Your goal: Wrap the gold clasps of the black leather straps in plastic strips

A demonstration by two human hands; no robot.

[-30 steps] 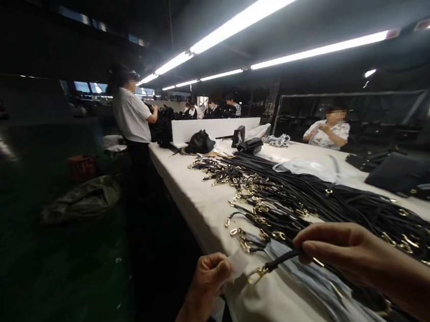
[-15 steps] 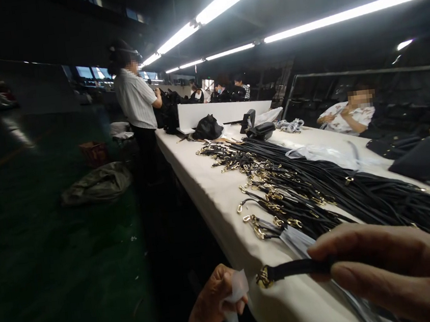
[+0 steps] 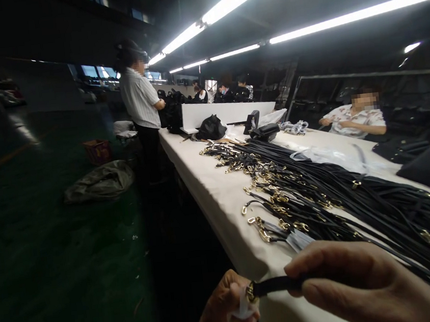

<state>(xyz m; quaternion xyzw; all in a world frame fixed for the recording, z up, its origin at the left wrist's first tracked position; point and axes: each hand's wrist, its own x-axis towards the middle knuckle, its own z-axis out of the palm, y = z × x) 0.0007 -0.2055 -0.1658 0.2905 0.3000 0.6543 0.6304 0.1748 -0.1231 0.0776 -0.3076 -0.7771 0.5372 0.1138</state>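
Note:
Between the fingers and thumb of my right hand (image 3: pixel 361 279) is a black strap (image 3: pixel 274 284), its short end pointing left. A gold metal clasp (image 3: pixel 251 291) sits on that end, right at the fingers of my left hand (image 3: pixel 224 303). My left hand is closed on a thin, whitish translucent wrapper (image 3: pixel 242 312), which hangs below its fingers and touches the clasp. Beyond my hands, a wide pile of black straps (image 3: pixel 317 186) with gold clasps lies on the cream-covered table (image 3: pixel 198 183).
A black pouch (image 3: pixel 211 128), dark cases (image 3: pixel 263 131) and clear plastic (image 3: pixel 325 153) lie farther along the table. One person (image 3: pixel 139 94) stands at its far left side; another (image 3: pixel 360 117) sits at the right. A sack (image 3: pixel 100 182) and red crate (image 3: pixel 97 151) rest on the green floor.
My right hand has moved left with the strap, bringing the clasp against the wrapper in my left hand. My left hand has shifted slightly right. The seated person's arms have moved.

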